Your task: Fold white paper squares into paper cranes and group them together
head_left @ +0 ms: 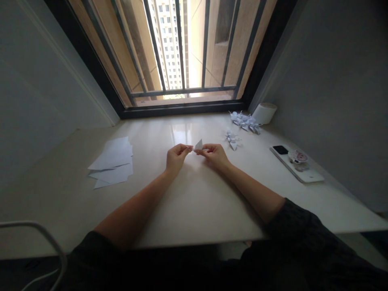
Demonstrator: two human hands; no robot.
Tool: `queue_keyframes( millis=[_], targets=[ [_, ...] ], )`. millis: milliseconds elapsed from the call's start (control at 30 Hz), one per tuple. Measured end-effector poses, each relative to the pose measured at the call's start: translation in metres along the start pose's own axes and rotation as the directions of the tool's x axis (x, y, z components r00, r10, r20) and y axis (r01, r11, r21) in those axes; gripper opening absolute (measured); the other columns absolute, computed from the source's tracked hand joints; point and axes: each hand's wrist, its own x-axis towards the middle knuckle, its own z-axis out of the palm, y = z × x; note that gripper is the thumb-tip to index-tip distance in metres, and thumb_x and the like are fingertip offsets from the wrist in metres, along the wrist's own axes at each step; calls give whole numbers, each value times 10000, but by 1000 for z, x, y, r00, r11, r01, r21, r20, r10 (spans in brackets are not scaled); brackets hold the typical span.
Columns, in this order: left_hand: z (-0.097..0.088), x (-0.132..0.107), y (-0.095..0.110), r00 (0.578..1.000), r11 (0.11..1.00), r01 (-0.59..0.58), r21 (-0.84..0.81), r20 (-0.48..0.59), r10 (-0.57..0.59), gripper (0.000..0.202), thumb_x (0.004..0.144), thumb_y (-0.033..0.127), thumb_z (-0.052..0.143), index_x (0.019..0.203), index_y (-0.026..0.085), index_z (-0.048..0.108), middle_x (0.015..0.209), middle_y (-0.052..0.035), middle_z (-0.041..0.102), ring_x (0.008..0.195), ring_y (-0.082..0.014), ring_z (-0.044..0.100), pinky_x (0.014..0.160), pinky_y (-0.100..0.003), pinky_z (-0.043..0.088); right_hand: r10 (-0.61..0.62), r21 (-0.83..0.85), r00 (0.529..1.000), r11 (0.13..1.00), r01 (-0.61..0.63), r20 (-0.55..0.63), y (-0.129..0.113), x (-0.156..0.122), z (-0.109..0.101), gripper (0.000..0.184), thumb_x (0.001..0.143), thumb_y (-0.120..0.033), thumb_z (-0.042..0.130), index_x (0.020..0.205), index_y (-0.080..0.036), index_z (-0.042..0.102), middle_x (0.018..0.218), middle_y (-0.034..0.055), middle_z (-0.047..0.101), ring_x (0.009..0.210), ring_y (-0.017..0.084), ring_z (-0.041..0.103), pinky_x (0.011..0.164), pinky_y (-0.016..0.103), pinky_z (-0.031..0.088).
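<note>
Both my hands meet over the middle of a pale table (194, 202), pinching a small folded piece of white paper (198, 144) between them. My left hand (176, 156) grips its left end with fingers curled. My right hand (214, 154) holds its right end, fingers pressed together. A pointed flap of the paper sticks up between my fingertips. A single folded paper crane (232, 140) lies just right of my right hand.
A loose stack of white paper sheets (112, 162) lies at the left. Several folded paper cranes (245, 121) sit at the back right beside a white roll (264, 112). A white phone (296, 163) lies at the right. A barred window (182, 52) is ahead.
</note>
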Motion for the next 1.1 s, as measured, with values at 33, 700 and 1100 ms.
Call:
queue_keyframes(
  millis=[33, 700, 1100],
  targets=[
    [0, 0, 1, 1000, 1000, 14, 2, 9, -14, 167, 695, 327, 683, 708, 161, 673, 795, -46, 703, 736, -145, 616, 717, -279, 456, 4, -8, 1000, 1000, -4, 6, 0, 0, -1, 328, 641, -480, 715, 758, -175, 732, 723, 54, 717, 587, 150, 597, 566, 259, 426],
    [-2, 0, 4, 1000, 999, 31, 44, -4, -31, 274, 711, 441, 662, 749, 171, 696, 704, -28, 663, 700, -140, 586, 687, -268, 442, 30, -54, 991, 998, -23, 132, -12, -5, -1, 408, 632, -548, 682, 620, -141, 663, 466, -35, 487, 422, 56, 287, 440, 235, 199],
    [-4, 1, 2, 998, 998, 46, 34, -38, -45, 308, 723, 454, 645, 603, 174, 595, 668, -18, 632, 678, -134, 569, 619, -247, 407, -3, -95, 989, 995, 18, 151, -6, -4, 3, 382, 665, -524, 670, 631, -144, 675, 501, -12, 566, 429, 62, 377, 430, 209, 265]
  ],
)
